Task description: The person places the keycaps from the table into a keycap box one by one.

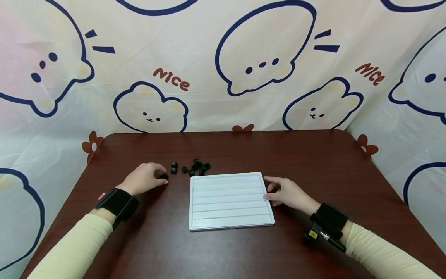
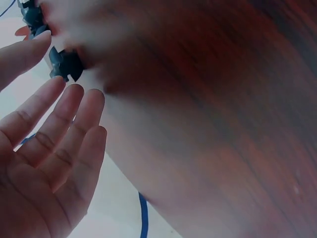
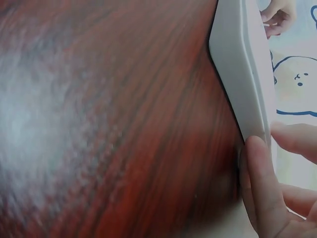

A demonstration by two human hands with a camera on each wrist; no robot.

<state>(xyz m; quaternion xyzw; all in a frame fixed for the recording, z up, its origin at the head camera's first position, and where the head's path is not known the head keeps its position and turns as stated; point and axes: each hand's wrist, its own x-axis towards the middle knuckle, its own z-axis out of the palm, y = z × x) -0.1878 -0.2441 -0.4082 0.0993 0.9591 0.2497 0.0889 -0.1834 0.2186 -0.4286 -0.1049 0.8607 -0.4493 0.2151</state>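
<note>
My left hand (image 1: 145, 178) is low over the table at the left, thumb and index finger on either side of a small black chunky piece (image 2: 67, 64). In the left wrist view the index fingertip is right at this piece, and the other fingers extend loosely. A flat white board (image 1: 230, 201) with raised lines across its face lies in front of me. My right hand (image 1: 287, 193) is at the board's right edge. Its index finger reaches toward the far corner, while the thumb (image 3: 260, 153) rests against the side.
Several more black pieces (image 1: 196, 166) lie loosely grouped behind the board's far left corner, two of them (image 1: 174, 167) nearer my left hand. The brown wooden table (image 1: 278, 151) ends at a printed cloth (image 1: 202, 58) hung behind it.
</note>
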